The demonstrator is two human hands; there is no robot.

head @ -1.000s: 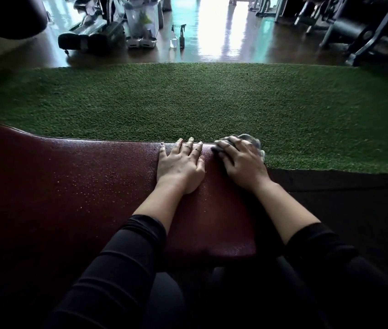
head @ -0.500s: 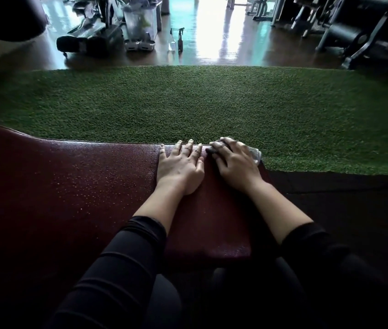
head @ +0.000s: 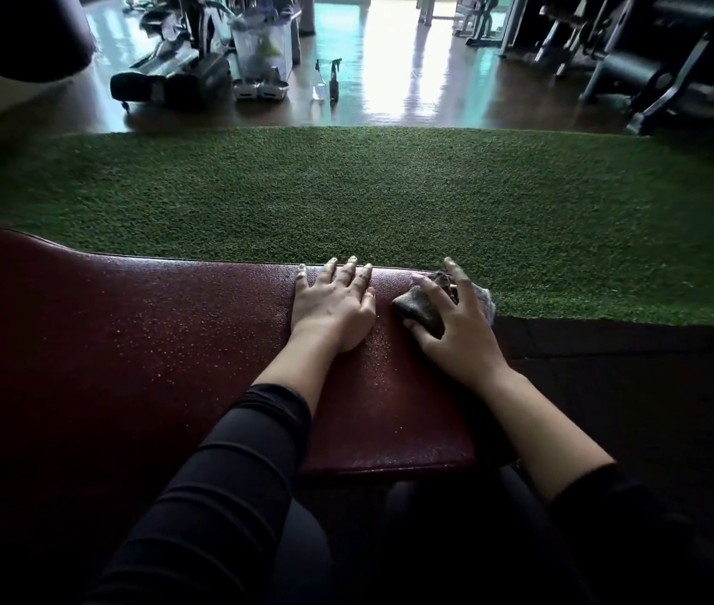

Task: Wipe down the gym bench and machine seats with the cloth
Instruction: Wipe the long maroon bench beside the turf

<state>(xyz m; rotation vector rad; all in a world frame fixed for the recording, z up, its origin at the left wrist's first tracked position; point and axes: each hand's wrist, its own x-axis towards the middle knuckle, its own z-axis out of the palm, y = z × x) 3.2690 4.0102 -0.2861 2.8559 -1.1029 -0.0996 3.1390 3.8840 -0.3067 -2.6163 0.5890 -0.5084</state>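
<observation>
- While I watch the head view, the left hand lies flat on the dark red bench, fingers spread, its grip open on nothing.
- Right hand has its grip closed on the bunched cloth, pressed on the bench's far right corner.
- Droplets speckle the bench pad.
- Green turf beyond the bench; two spray bottles stand on the glossy floor behind it.

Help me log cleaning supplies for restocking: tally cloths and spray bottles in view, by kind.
Cloth under the right hand on the bench: 1
Spray bottles on the floor beyond the turf: 2
Total: 3
</observation>
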